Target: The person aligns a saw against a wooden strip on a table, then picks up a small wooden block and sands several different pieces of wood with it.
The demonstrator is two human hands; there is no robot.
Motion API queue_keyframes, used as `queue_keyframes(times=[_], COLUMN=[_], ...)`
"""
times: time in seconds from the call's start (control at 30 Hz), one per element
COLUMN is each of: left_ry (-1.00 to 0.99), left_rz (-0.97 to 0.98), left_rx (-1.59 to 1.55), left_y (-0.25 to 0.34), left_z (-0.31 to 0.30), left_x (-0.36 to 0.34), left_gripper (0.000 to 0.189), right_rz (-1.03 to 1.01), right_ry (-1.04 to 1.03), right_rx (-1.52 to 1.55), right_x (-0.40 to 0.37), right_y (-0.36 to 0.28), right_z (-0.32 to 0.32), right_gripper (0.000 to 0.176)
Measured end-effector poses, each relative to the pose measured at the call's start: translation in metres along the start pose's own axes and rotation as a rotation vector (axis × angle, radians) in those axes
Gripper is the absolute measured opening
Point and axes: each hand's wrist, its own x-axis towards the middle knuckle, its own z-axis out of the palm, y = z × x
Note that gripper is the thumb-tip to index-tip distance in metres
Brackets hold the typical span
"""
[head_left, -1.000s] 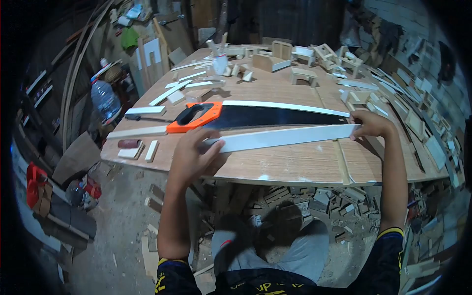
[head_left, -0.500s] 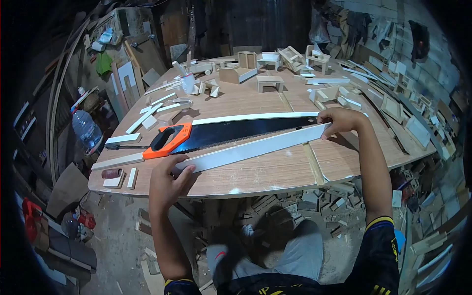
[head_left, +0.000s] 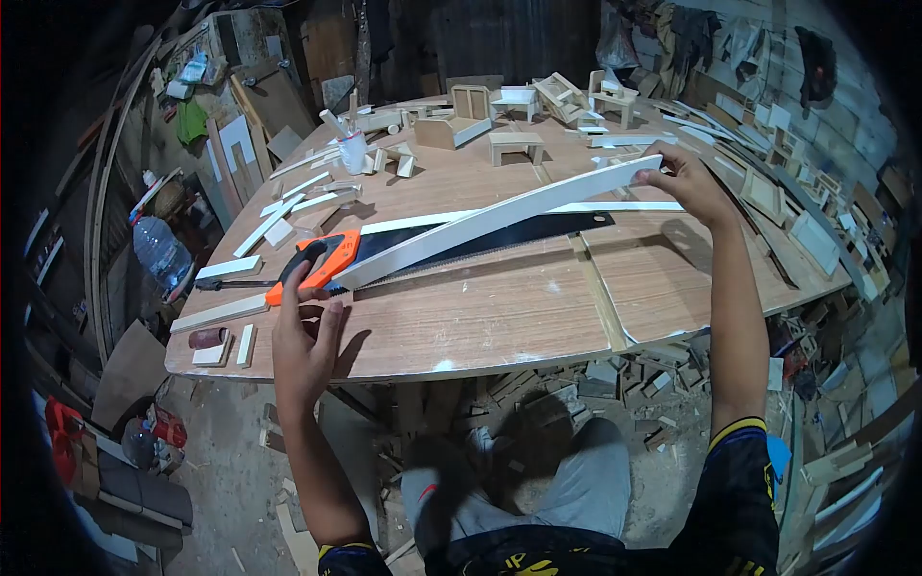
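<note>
A long white wooden strip point(head_left: 499, 219) slants above the workbench point(head_left: 499, 307), lifted at its right end. My right hand point(head_left: 684, 182) grips that far end. My left hand point(head_left: 305, 331) has open fingers touching the strip's near left end, just in front of the orange handle point(head_left: 322, 261) of a handsaw. The saw's dark blade point(head_left: 499, 242) lies flat on the bench under the strip. A second thin white strip point(head_left: 615, 205) lies along the blade's back edge.
Short white offcuts point(head_left: 288, 206) and a sanding block point(head_left: 206, 337) lie at the bench's left. A white cup of sticks point(head_left: 352, 149) and small wooden furniture pieces point(head_left: 514, 144) stand at the back. A water bottle point(head_left: 158, 254) sits left; wood scraps cover the floor.
My right hand has lifted the strip's far end up and away from me, swinging the strip over the saw. My left hand has followed its near end toward the saw handle.
</note>
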Motion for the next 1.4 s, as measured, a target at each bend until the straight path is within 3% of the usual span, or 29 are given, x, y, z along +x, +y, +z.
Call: queue_keyframes(times=[0.1, 0.17, 0.3, 0.5, 0.6, 0.7, 0.73, 0.83, 0.9, 0.97, 1.0, 1.03, 1.1, 1.13, 1.17, 1.2, 1.3, 1.37, 1.4], left_ry=[-0.100, -0.101, -0.068, -0.154, -0.074, -0.170, -0.201, -0.219, -0.222, -0.226, -0.221, -0.216, -0.181, -0.167, -0.166, -0.159, -0.255, -0.542, -0.576], left_rz=[-0.009, -0.093, 0.022, 0.046, 0.009, 0.046, -0.001, 0.016, 0.033, 0.061, 0.058, 0.057, 0.103, 0.111, 0.118, 0.089, -0.124, -0.405, -0.375], left_rx=[0.169, 0.113, 0.124, 0.156, 0.218, 0.327, 0.345, 0.360, 0.340, 0.311, 0.319, 0.332, 0.350, 0.386, 0.420, 0.445, 0.435, 0.184, 0.105], left_y=[-0.002, 0.001, -0.006, -0.001, 0.006, -0.007, -0.003, 0.009, 0.004, 0.006, 0.003, -0.002, -0.002, 0.001, 0.008, 0.024, 0.053, 0.105, 0.133], left_z=[-0.004, -0.002, 0.001, 0.001, 0.007, 0.007, 0.006, 0.005, 0.002, 0.000, -0.001, -0.002, 0.000, 0.003, 0.003, 0.004, 0.010, -0.002, -0.010], left_x=[0.002, 0.001, 0.003, 0.004, -0.001, 0.003, 0.005, 0.009, 0.011, 0.017, 0.014, 0.011, 0.009, 0.009, 0.009, 0.009, -0.016, -0.032, -0.045], left_gripper=[0.042, 0.036, 0.029, 0.022, 0.015, 0.013, 0.014, 0.014, 0.013, 0.012, 0.010, 0.009, 0.009, 0.010, 0.010, 0.010, 0.012, 0.013, 0.015], right_rz=[0.049, 0.055, 0.162, 0.292, 0.380, 0.481, 0.497, 0.621, 0.458, 0.405, 0.371, 0.387, 0.531, 0.433, 0.536, 0.537, 0.767, 0.803, 0.822], right_ry=[-0.006, 0.001, 0.131, 0.193, 0.166, 0.230, 0.239, 0.317, 0.385, 0.485, 0.403, 0.481, 0.474, 0.597, 0.341, 0.474, 0.175, 0.010, -0.128], right_rx=[0.114, 0.180, 0.374, 0.275, 0.234, 0.221, 0.419, 0.425, 0.513, 0.331, -0.186, -0.336, -0.251, -0.246, -0.226, 0.254, 0.350, 0.498, 0.532], right_x=[0.000, 0.000, 0.004, 0.012, 0.011, 0.007, 0.009, 0.014, 0.011, 0.004, -0.010, -0.027, -0.049, -0.068, -0.107, -0.131, -0.194, -0.257, -0.271], right_y=[-0.001, 0.003, 0.011, 0.015, 0.011, -0.012, -0.003, -0.009, 0.021, 0.013, 0.015, 0.001, -0.090, -0.117, -0.126, -0.152, -0.242, -0.258, -0.267], right_z=[0.005, 0.004, 0.005, 0.031, 0.052, 0.073, 0.075, 0.074, 0.078, 0.081, 0.077, 0.083, 0.074, 0.085, 0.090, 0.102, 0.079, 0.071, 0.054], right_gripper=[0.024, 0.026, 0.029, 0.029, 0.031, 0.029, 0.032, 0.046, 0.049, 0.050, 0.052, 0.046, 0.023, 0.015, 0.012, 0.015, 0.015, 0.019, 0.020])
